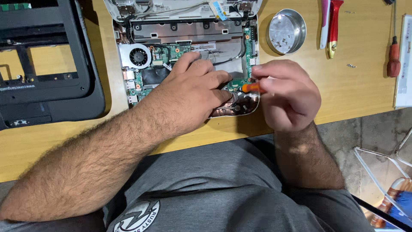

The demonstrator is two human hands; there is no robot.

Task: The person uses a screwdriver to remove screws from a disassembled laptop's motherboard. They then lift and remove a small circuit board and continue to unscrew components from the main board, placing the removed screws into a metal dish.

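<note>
Bright, even overhead light falls on the wooden surface [352,90], with soft shadows under the hands. Glare spots the round metal dish [286,31]. Focus is sharp; the right-hand fingers [274,71] blur slightly.

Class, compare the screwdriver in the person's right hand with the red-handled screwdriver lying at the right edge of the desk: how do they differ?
The orange-handled screwdriver is gripped in the right hand over the opened laptop; the red-handled screwdriver lies untouched on the desk. The orange one lies roughly crosswise and is mostly hidden by fingers; the red one lies lengthwise, in full view. Both have bright handles.
</note>
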